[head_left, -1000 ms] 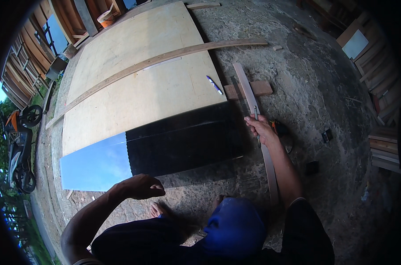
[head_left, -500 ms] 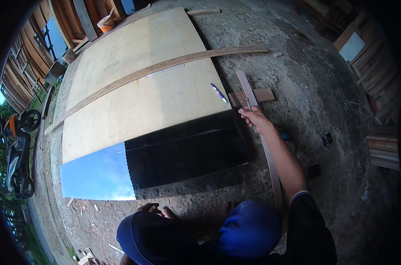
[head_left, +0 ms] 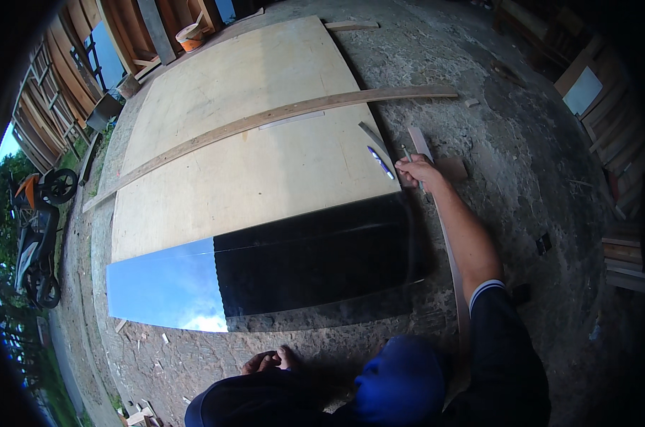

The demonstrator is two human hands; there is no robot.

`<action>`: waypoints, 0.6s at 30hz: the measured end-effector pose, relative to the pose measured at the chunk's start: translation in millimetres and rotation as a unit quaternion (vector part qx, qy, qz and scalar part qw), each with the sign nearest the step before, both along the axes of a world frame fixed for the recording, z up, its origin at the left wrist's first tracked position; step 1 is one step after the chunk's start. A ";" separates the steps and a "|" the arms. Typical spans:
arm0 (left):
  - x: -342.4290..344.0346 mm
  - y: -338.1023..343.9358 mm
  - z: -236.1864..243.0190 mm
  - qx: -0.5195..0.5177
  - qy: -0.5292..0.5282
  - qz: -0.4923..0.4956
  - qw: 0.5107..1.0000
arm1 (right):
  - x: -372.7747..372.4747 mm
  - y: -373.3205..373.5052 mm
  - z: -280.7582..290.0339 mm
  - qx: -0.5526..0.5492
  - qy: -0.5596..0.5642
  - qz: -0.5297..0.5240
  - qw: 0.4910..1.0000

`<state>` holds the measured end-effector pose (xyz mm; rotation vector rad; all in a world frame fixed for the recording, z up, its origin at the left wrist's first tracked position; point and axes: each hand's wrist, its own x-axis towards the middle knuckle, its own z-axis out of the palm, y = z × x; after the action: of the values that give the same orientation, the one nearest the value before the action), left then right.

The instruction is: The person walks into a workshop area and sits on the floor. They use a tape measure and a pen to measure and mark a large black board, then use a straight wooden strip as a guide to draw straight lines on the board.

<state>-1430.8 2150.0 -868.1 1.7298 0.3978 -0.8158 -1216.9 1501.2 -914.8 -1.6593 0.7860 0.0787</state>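
Right hand (head_left: 420, 173) is closed around a slim grey tool (head_left: 407, 152), holding it upright-slanted near the right edge of the board, with one end showing above the fingers and the other below. Left hand (head_left: 260, 362) is partly hidden behind the dark-clad knee, its fingers beside the foot (head_left: 287, 358); whether it holds anything cannot be told.

A thin dark strip (head_left: 374, 137) crosses the board's right edge, its near end reaching toward the right fingertips; contact cannot be confirmed. Just left of the same fingers, a blue and white pen (head_left: 381, 163) lies on the board (head_left: 194, 192). A long pale lath (head_left: 457, 299) runs beneath the right hand and forearm, across a wooden block (head_left: 453, 168).

A glossy pane (head_left: 315, 260) lies along the board's near end, bright with reflected sky at left and black at right. Farther up, a batten (head_left: 287, 111) spans the board and overhangs both sides; a pale slip (head_left: 292, 120) lies just below it.

Beyond the board's far left stands a bucket (head_left: 190, 39). A motorbike (head_left: 36, 242) occupies the far left; stacked timber (head_left: 625, 265), the far right.
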 end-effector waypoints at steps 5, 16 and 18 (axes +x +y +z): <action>-6.8 10.4 -5.9 0.008 0.022 0.042 0.999 | 4.0 -5.9 -19.8 0.008 -0.007 -0.007 1.000; -8.1 11.8 -16.4 0.032 0.022 0.037 0.999 | 20.2 -24.0 -34.5 0.017 -0.037 -0.086 0.995; -6.0 4.1 -12.5 0.031 0.004 0.019 0.999 | 30.0 -23.7 -32.3 0.018 -0.042 -0.080 0.996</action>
<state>-1436.8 2154.1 -880.5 1.7715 0.4640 -0.7911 -1186.9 1477.5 -947.1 -1.5504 0.8462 -0.0897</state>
